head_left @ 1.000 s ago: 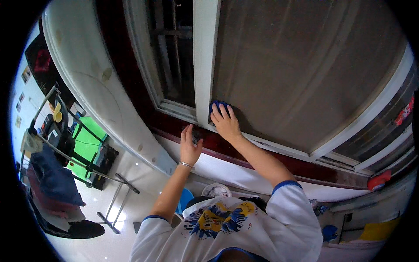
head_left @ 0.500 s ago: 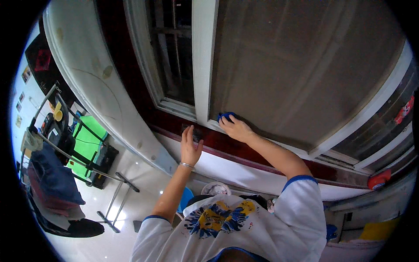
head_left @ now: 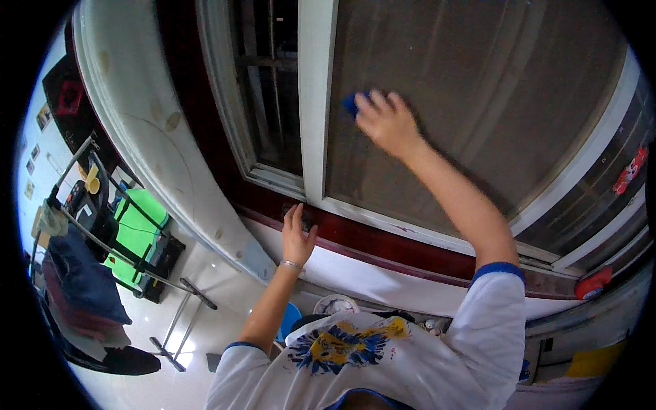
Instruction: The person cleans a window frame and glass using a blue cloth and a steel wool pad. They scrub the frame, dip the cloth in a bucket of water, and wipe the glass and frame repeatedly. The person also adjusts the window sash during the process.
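Note:
My right hand (head_left: pixel 389 123) presses a small blue cloth (head_left: pixel 351 104) against the window's dark mesh screen (head_left: pixel 437 75), near its left side; most of the cloth lies under my fingers. My left hand (head_left: pixel 296 236) rests with fingers stretched on the dark red windowsill (head_left: pixel 355 234). A small dark patch or object by its fingertips is partly covered, and I cannot make out what it is. The white window frame (head_left: pixel 315 102) stands between the screen and a narrow pane at the left.
A pale curtain (head_left: pixel 147 130) hangs at left. Beyond it are a folding rack (head_left: pixel 102 242) with dark clothes and a machine with a green belt (head_left: pixel 133 236). Below the sill stand a blue bucket (head_left: pixel 290 321) and a white tub (head_left: pixel 336 304). A red object (head_left: pixel 593 283) sits at the sill's right end.
My right hand has moved with the blue cloth from the screen's lower left corner up along the screen. My left hand stays on the sill, nearly unmoved.

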Action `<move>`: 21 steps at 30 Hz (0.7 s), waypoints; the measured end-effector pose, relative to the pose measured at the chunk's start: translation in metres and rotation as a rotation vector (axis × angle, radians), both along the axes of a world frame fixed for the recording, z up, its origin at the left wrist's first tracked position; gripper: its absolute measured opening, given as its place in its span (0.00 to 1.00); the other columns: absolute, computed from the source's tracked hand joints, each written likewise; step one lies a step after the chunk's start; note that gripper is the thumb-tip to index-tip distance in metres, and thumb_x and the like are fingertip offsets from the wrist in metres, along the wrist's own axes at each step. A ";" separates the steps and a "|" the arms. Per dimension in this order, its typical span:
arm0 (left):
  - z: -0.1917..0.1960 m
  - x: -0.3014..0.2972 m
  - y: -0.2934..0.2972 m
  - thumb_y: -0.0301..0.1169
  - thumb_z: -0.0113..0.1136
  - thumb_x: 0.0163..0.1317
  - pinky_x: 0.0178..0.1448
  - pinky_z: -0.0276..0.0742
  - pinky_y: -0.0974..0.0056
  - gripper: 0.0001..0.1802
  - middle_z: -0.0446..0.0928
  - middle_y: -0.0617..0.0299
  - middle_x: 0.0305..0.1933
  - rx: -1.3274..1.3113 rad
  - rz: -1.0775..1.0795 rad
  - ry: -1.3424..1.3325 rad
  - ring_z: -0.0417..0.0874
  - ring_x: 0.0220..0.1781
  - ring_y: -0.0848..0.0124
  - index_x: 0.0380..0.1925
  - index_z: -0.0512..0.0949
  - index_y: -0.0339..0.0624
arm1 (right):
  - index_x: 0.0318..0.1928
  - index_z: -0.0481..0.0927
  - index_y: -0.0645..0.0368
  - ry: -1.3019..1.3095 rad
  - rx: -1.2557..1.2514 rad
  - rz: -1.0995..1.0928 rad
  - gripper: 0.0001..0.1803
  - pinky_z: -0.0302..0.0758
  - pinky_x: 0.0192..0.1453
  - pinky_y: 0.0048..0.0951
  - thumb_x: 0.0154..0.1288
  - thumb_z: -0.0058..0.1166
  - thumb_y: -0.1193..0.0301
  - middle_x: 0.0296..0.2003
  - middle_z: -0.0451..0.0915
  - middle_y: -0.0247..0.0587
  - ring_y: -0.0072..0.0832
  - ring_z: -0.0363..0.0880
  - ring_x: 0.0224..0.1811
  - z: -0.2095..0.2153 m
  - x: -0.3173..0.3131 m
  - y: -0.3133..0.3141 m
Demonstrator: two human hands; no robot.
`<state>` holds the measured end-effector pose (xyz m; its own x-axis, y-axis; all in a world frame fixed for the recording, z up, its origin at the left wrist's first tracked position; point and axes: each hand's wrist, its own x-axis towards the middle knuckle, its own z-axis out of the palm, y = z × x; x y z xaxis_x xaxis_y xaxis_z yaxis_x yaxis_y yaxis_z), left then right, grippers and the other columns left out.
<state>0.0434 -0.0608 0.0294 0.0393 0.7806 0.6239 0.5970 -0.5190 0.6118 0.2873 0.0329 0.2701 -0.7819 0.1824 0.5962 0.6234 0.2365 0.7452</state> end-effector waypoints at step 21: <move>0.002 0.002 -0.008 0.24 0.62 0.51 0.63 0.66 0.52 0.36 0.63 0.40 0.61 0.006 -0.017 -0.049 0.67 0.61 0.44 0.62 0.61 0.36 | 0.44 0.78 0.54 0.239 0.015 -0.016 0.14 0.60 0.66 0.44 0.58 0.49 0.67 0.56 0.71 0.41 0.37 0.65 0.62 -0.001 -0.039 0.001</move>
<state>0.0457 -0.0689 0.0317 0.0218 0.7765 0.6297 0.5570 -0.5325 0.6374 0.2487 0.0335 0.2696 -0.6153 0.1836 0.7666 0.7861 0.2152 0.5794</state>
